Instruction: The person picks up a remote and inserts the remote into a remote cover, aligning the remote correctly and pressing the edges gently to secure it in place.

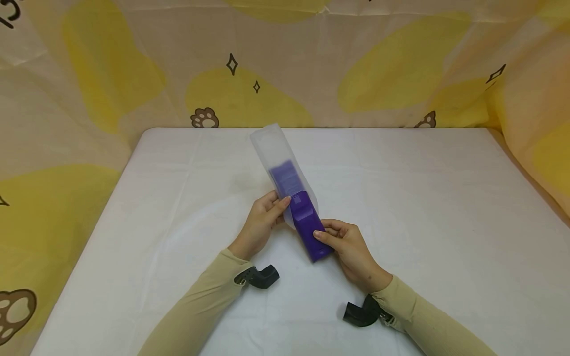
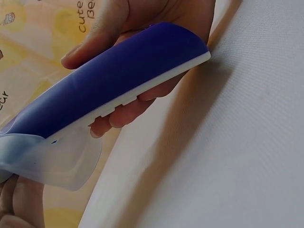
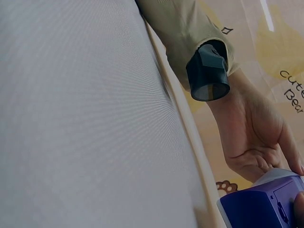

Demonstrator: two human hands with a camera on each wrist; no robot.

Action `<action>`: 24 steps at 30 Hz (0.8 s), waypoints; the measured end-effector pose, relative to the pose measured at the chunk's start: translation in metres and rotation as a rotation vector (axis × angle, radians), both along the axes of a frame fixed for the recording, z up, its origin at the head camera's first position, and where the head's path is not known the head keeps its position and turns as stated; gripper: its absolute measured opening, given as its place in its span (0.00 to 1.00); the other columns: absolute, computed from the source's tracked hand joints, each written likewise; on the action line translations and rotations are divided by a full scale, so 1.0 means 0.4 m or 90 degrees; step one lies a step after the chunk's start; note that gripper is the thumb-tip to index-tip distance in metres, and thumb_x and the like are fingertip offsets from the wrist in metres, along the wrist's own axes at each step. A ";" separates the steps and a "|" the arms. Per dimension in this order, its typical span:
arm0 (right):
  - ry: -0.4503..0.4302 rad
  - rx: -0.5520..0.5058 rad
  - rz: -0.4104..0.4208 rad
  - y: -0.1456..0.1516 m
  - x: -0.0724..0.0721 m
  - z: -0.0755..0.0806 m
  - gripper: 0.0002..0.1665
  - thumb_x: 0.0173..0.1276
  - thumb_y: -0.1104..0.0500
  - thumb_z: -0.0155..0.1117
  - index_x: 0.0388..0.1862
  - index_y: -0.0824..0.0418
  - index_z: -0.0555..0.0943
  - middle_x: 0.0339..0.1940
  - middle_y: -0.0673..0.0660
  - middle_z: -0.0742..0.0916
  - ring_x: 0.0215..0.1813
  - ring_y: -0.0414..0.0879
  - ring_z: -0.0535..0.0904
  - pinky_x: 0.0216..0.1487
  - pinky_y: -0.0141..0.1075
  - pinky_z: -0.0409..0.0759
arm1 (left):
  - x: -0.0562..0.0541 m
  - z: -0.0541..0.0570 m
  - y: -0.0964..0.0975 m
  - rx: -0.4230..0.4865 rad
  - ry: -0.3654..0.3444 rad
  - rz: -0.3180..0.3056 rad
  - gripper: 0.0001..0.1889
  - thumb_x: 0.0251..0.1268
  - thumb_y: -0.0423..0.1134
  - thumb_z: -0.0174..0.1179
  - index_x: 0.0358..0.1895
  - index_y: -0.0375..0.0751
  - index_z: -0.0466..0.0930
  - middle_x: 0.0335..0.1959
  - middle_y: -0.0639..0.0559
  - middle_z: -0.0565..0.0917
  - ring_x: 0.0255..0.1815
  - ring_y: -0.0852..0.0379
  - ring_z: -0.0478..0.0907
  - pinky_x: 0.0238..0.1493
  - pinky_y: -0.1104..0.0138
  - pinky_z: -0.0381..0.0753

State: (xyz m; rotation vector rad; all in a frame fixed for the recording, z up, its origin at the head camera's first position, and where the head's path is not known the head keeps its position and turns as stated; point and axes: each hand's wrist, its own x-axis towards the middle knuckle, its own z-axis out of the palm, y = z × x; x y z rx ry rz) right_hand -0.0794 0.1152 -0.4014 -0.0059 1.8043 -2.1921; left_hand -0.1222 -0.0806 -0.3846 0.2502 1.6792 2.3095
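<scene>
Head view gives me both hands at work over the middle of the counter (image 1: pixel 423 222), raised clear of its white surface. Between them is a purple tool (image 1: pixel 307 227), slanted so that its far end points left and its near end points right. A translucent cover (image 1: pixel 269 143) surrounds the far part of the tool, which shows dimly through the plastic, while the near part sticks out bare. I see the left hand (image 1: pixel 260 217) gripping the cover's left side, thumb on top by the edge of the purple body and the other fingers curled behind. My view of the right hand (image 1: pixel 352 247) has it closed around the tool's near end, thumb pressed on the upper face. Left wrist view shows me its fingers bent under the pale strip (image 2: pixel 166 73) along the tool's underside, which has small notches. Both sleeves (image 1: pixel 196 296) are beige, and a black fitting (image 1: pixel 262 277) juts from the left cuff, with a similar one at the right. Beyond the counter's far edge I have a yellow-patterned cloth (image 1: pixel 156 49) printed with paw marks.
</scene>
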 end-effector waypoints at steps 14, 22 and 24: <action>-0.011 -0.006 -0.001 0.000 -0.001 0.001 0.20 0.63 0.71 0.60 0.52 0.80 0.72 0.36 0.53 0.87 0.41 0.43 0.82 0.43 0.34 0.81 | 0.001 -0.002 0.001 0.006 0.007 -0.003 0.21 0.72 0.30 0.45 0.64 0.22 0.61 0.57 0.28 0.73 0.45 0.60 0.81 0.47 0.65 0.80; -0.011 -0.013 0.000 0.000 0.000 0.003 0.21 0.63 0.71 0.60 0.53 0.81 0.72 0.36 0.54 0.87 0.42 0.43 0.83 0.44 0.34 0.81 | 0.002 -0.001 0.000 0.022 0.019 -0.018 0.21 0.73 0.31 0.45 0.64 0.22 0.60 0.57 0.28 0.73 0.45 0.59 0.81 0.46 0.65 0.80; -0.011 -0.011 0.000 0.001 0.000 0.003 0.21 0.63 0.71 0.60 0.53 0.81 0.71 0.36 0.53 0.87 0.41 0.43 0.83 0.43 0.34 0.81 | 0.001 -0.002 0.000 0.023 0.020 -0.019 0.21 0.72 0.31 0.45 0.64 0.22 0.60 0.56 0.29 0.74 0.45 0.59 0.81 0.46 0.65 0.80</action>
